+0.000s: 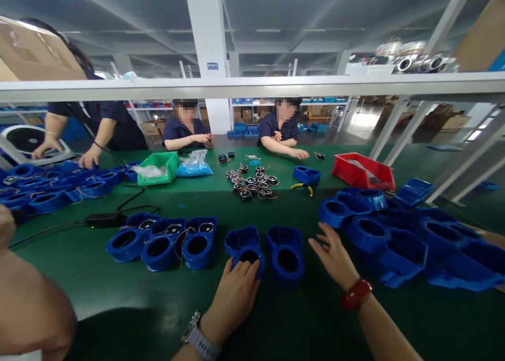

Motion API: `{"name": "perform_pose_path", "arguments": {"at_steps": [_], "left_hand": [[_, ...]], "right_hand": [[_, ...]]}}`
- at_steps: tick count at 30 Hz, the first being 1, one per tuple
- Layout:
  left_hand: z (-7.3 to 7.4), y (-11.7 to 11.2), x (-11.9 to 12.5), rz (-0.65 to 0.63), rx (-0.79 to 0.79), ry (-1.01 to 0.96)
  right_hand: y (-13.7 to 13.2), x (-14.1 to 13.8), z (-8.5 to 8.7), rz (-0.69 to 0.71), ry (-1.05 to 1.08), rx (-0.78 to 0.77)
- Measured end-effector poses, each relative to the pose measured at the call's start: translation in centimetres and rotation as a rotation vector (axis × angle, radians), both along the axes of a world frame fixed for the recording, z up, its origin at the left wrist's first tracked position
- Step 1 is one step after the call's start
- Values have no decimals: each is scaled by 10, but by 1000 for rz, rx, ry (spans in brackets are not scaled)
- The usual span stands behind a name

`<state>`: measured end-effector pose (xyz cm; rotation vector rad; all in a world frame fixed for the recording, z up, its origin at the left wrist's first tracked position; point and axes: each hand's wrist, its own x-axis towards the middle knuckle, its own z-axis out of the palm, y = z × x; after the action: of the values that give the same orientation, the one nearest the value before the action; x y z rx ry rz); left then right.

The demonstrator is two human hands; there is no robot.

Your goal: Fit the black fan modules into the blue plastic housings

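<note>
My left hand (235, 292), with a watch on its wrist, rests on the near edge of a blue plastic housing (243, 245) on the green table, fingers curled onto it. My right hand (334, 256), a red band on its wrist, hovers with fingers spread between a second blue housing (286, 250) and a heap of blue housings (398, 240) at the right. It holds nothing. Three more housings (161, 240) with small fans and wires fitted lie in a row to the left.
Small black fans (252, 184) lie in a cluster mid-table, with a green bin (160, 167), a blue bag (193, 166) and a red bin (363, 172) behind. Three people in dark shirts work across the table. A black adapter (103, 220) and cable lie left.
</note>
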<state>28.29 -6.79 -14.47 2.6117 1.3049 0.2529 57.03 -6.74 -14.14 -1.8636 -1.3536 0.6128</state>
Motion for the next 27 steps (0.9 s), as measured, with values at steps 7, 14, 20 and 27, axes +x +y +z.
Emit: {"name": "perform_pose_path", "arguments": {"at_steps": [7,14,20,27], "left_hand": [[17,5,30,-52,-3,-4],[10,8,29,-54,22,-45],[7,-4,10,-118,37,-44],[5,-5,0,-169,51,-65]], "right_hand": [[34,28,31,-29,-450,-148],[-67,11,12,454,-353,-91],[-78,97,19,-79,-892,116],[-108,121,31,199,-745,42]]}}
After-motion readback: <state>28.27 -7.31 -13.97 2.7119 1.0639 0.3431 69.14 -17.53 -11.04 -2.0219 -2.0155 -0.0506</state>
